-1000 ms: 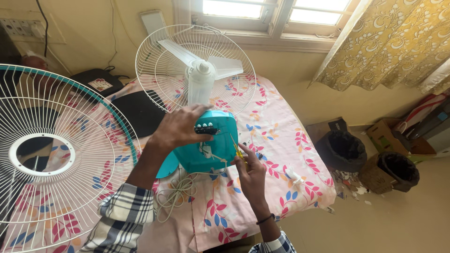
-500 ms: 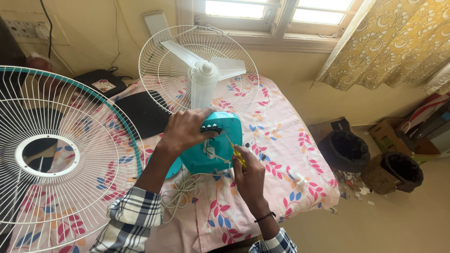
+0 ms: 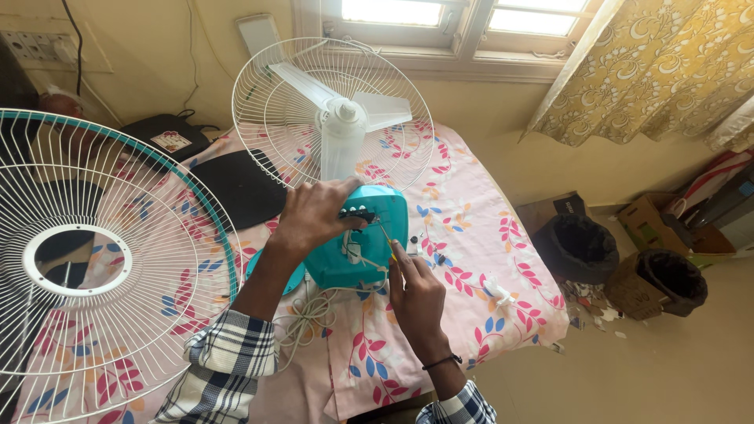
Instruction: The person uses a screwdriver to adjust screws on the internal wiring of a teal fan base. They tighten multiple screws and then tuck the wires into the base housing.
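1. The left hand [image 3: 314, 216] was clasped over the top of the teal motor housing [image 3: 361, 239] of a table fan, fingers curled onto its black switch block.
2. The right hand [image 3: 416, 294] pinched a thin yellow-handled screwdriver [image 3: 386, 239], its tip set against the housing's back face.
3. The housing stood on a floral pink bedsheet [image 3: 487, 228], with the white fan blades [image 3: 345, 106] and rear wire guard [image 3: 271, 118] rising behind it.
4. A loose front guard with a teal rim [image 3: 118, 259] leaned at the left, cut off by the frame edge.
5. A white cord [image 3: 306, 322] lay coiled below the housing.
6. A black flat case bearing a small pale rectangular label [image 3: 171, 141] sat near the wall; the print was too small to make out.
7. A brown cardboard box [image 3: 652, 224] stood on the floor at the right, beside 2 dark bins [image 3: 577, 247].
8. A small white part [image 3: 496, 292] lay on the sheet near the bed's edge; its kind was unclear.
9. The fan's base was mostly hidden behind the left forearm.
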